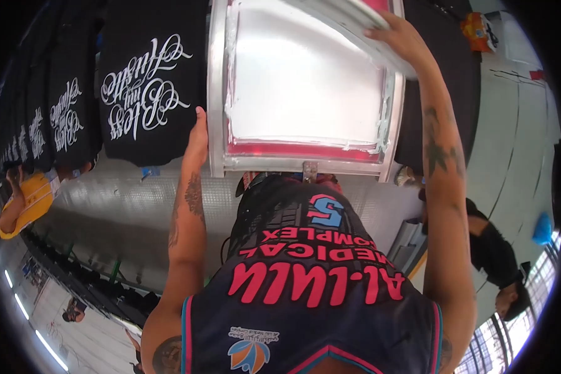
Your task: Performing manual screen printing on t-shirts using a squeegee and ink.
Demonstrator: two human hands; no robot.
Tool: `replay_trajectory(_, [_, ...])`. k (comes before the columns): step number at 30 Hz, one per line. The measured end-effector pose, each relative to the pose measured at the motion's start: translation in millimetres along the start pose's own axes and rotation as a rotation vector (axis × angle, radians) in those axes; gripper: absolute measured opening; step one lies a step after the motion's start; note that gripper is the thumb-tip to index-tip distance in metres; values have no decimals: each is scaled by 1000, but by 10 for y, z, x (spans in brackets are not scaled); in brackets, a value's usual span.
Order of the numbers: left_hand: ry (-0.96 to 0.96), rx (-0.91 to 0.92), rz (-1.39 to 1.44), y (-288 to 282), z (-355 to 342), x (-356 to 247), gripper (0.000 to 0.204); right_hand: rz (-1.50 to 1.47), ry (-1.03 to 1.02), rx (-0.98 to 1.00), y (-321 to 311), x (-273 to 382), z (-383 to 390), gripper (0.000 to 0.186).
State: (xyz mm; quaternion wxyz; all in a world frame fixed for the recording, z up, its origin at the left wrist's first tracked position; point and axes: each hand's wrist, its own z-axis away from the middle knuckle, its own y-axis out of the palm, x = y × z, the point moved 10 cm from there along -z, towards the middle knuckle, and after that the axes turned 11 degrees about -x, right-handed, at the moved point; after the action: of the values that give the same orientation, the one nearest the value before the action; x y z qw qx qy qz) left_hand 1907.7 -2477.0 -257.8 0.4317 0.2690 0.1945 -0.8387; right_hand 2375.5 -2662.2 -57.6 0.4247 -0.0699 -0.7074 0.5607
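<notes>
In front of me lies a screen printing frame (pixel 218 93), a metal rectangle with a mesh covered in white ink (pixel 305 81) and smeared along its borders. My right hand (pixel 400 38) is closed on a long squeegee (pixel 349 22), which slants across the far right part of the frame. The squeegee's far end runs out of view. My left hand (pixel 197 138) is at the frame's left side rail, thumb up along it, with most of its fingers hidden. Just left of that hand is a black shirt (pixel 121 134) with white script lettering.
More black printed shirts (pixel 68 118) stretch in a row to the left. Black fabric (pixel 439 118) lies right of the frame. A person in yellow (pixel 28 202) stands at the left, another in black (pixel 492 249) at the right. An orange bag (pixel 477 31) is at the far right.
</notes>
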Motion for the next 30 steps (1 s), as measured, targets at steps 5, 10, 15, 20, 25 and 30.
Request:
replay_trajectory(5, [936,-237,-561,414,56,-1430,56,300,-454,-226,623,-91,-479,35])
replay_trajectory(10, [1497,-396,-896,1131,637,-1909,63,473,-353,-404,1260,391,973,28])
replay_trajectory(15, [1524,52,-1113,1274,1103,-1582,43,402,-139,-331,146,407,1851,47])
replay_trajectory(20, [1460,37,-1017,971,1844,-1116,42,352,-53,-237,69,-22,2702,31])
replay_trajectory(25, [1323,-19,-1019,690,2063,-659,42,145,-63,-212,194,134,3220,28])
replay_trajectory(30, [1234,-34,-1074,768,1933,-628,40,186,52,-48,414,-122,3171,27])
